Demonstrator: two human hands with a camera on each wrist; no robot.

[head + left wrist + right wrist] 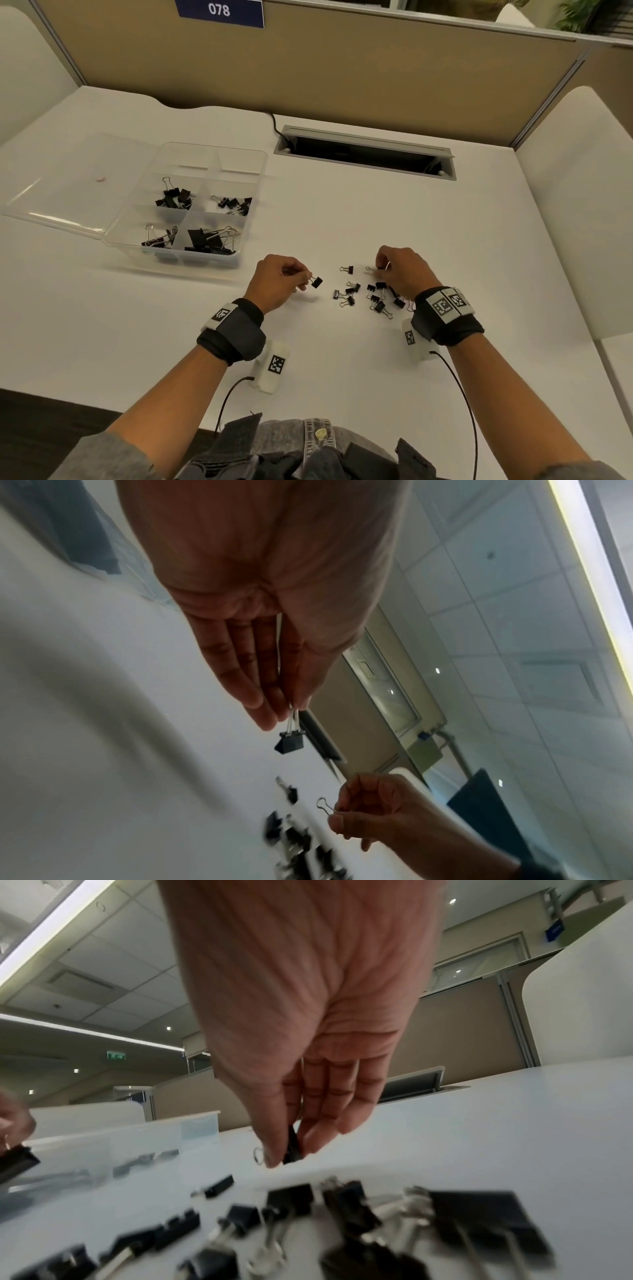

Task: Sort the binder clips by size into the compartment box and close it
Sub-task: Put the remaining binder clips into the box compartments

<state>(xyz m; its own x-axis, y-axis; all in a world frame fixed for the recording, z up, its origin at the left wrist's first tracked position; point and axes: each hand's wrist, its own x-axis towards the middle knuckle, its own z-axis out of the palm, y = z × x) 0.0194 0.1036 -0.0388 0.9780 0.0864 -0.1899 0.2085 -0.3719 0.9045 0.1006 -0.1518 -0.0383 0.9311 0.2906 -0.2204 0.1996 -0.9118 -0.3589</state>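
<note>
My left hand (301, 279) pinches the wire handles of a small black binder clip (317, 282), which hangs from the fingertips (291, 744) a little above the white table. My right hand (382, 270) pinches another small black clip (291, 1146) right at the table surface, its wire loop (370, 269) sticking out to the left. Several loose black clips (363, 294) lie scattered between and under my hands. The clear compartment box (191, 205) stands at the left with its lid (68, 185) laid open; four compartments hold clips of different sizes.
A recessed cable slot (366, 154) with a grey flap sits at the back of the table, and a black cord (275, 125) runs into it. Beige partition walls (308, 68) border the far side. Cables trail from both wristbands over the table's near edge.
</note>
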